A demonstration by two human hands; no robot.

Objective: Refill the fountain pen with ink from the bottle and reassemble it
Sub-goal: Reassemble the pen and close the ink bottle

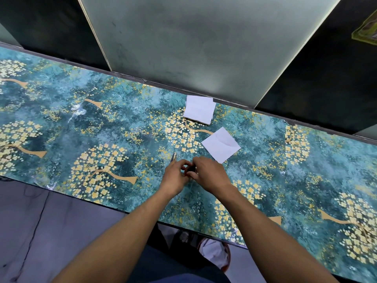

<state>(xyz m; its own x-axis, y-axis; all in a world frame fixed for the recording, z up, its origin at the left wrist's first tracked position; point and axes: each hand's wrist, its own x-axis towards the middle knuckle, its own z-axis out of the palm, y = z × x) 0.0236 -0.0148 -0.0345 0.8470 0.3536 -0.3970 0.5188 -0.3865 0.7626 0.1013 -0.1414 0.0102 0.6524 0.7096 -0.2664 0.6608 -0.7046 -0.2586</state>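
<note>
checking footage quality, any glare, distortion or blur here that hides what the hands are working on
Head view: wide-angle lens bends the table edge; glare streaks on the glossy table cover sit far from the work; focus is fairly sharp, but the left hand and right hand cover the small dark object, so it cannot be identified.

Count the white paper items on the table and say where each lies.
2: a stack of white paper near the table's far edge, and a single sheet nearer, just beyond the right hand. The stack's sheet count is unclear.
</note>
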